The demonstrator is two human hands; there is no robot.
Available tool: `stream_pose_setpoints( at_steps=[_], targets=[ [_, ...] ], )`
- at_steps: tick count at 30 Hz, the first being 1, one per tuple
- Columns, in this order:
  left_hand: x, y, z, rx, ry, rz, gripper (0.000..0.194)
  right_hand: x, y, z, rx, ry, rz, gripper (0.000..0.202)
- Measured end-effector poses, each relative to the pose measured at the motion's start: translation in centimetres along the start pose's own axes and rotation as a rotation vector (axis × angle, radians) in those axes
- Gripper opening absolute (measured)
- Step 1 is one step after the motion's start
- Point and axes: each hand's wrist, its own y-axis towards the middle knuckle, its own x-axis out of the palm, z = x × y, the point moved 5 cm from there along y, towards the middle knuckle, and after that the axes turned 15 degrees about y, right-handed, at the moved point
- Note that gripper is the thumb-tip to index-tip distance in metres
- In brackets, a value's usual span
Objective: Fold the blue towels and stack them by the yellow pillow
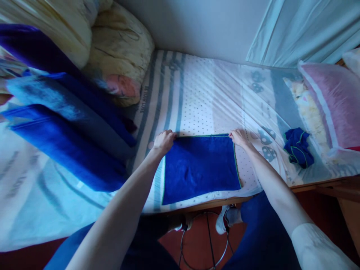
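Observation:
A blue cloth (201, 165) with green edging lies spread nearly flat on the bed, a few small wrinkles in its lower left part. At its far left corner, my left hand (164, 141) is closed with the fingers pinching the edge. My right hand (238, 137) pinches the far right corner in the same way. Between the hands the far edge runs straight and looks doubled. To the right, apart from both hands, a second blue cloth (298, 147) with green edging lies crumpled.
Folded blue and purple textiles (67, 146) stand on the left of the bed (213, 93). Behind them are yellowish bedding bundles (120, 48). A pink pillow (334, 101) lies at the right, below a pale curtain (312, 30). The bed's wooden edge (208, 205) runs before my legs.

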Motion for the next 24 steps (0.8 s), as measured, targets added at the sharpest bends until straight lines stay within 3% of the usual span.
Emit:
stream_pose_setpoints(
  at_steps=[11, 16, 20, 24],
  targets=[
    [0.0, 0.0, 0.1, -0.049, 0.021, -0.019, 0.042, 0.4, 0.6, -0.2, 0.05, 0.079, 0.142, 0.028],
    [0.0, 0.8, -0.1, -0.003, -0.002, -0.062, 0.035, 1.3, 1.2, 0.2, -0.009, 0.202, 0.135, 0.02],
    [-0.2, 1.2, -0.6, 0.047, 0.009, -0.108, 0.028, 1.2, 1.5, 0.9, 0.057, 0.24, 0.055, 0.025],
    [-1.0, 1.2, -1.9, -0.057, -0.017, -0.093, 0.025, 0.5, 1.9, 1.3, 0.119, 0.224, 0.053, 0.017]
  ],
)
